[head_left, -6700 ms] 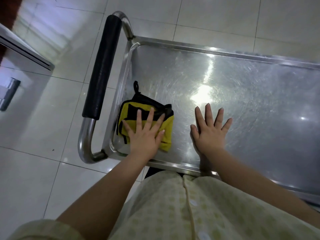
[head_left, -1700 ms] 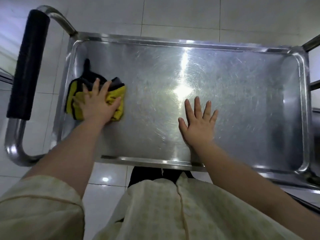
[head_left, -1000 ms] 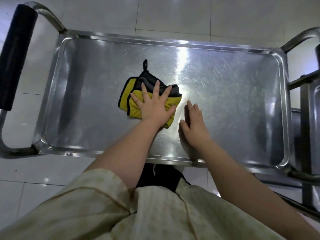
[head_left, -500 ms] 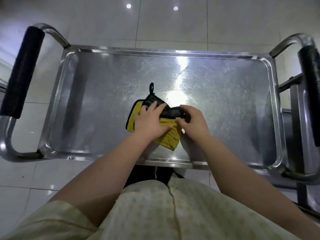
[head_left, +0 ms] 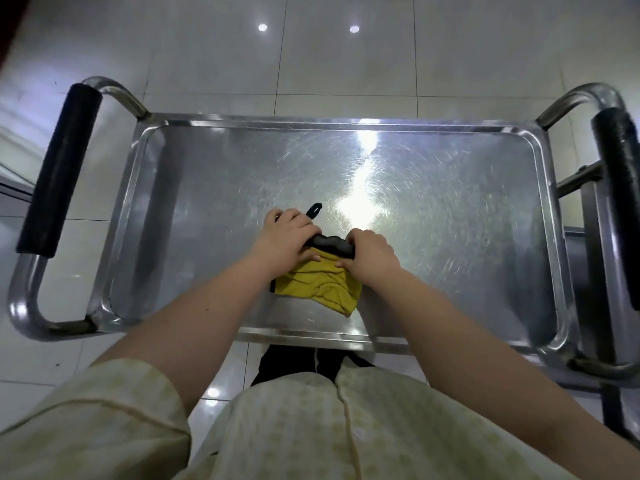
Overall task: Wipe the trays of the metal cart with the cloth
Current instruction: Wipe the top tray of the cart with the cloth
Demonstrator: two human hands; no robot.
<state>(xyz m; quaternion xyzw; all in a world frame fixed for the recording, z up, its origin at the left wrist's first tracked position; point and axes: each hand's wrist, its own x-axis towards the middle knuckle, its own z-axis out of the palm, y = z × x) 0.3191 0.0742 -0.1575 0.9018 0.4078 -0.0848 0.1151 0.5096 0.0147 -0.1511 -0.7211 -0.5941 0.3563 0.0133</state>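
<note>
A yellow cloth with black trim [head_left: 322, 287] lies bunched near the middle front of the cart's top steel tray [head_left: 450, 209]. My left hand [head_left: 285, 235] grips its left black edge with curled fingers. My right hand [head_left: 372, 252] grips the right end of the same black edge, thumb on the yellow fabric. The cloth's black hanging loop [head_left: 314, 209] sticks out beyond my left hand. The yellow part hangs loose toward the tray's front rim.
A black padded handle [head_left: 59, 171] on a steel tube stands at the cart's left end, and another black handle [head_left: 620, 199] at the right. White glossy floor tiles surround the cart. A lower frame [head_left: 588, 368] shows at the right.
My left hand slid the cloth from the tray's left end to the middle. My right hand left the tray surface and took hold of the cloth; both hands now grip it.
</note>
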